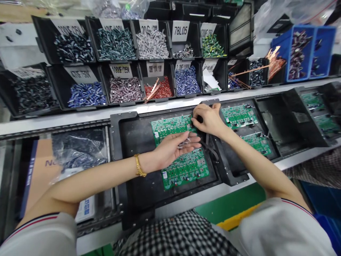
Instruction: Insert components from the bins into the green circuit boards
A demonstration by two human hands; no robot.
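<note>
My left hand (170,151), palm up, cradles several small greyish cylindrical electronic components (183,143) over the circuit boards; its fingers are stretched out and slightly cupped. At the upper right corner of the far green circuit board (166,126), the thumb and forefinger of my right hand (209,119) are pinched together. Whatever lies between those fingertips is too small or hidden to make out. A near green circuit board (186,169) lies partly under my left hand, with small parts along its front edge. Both boards rest in a black tray (135,156).
Labelled black bins (125,87) of loose components line the back in two rows. Another tray with populated boards (239,115) stands to the right. Blue bins (306,53) sit at the back right. A plastic bag (80,145) lies at the left. Black straps (210,149) lie beside the boards.
</note>
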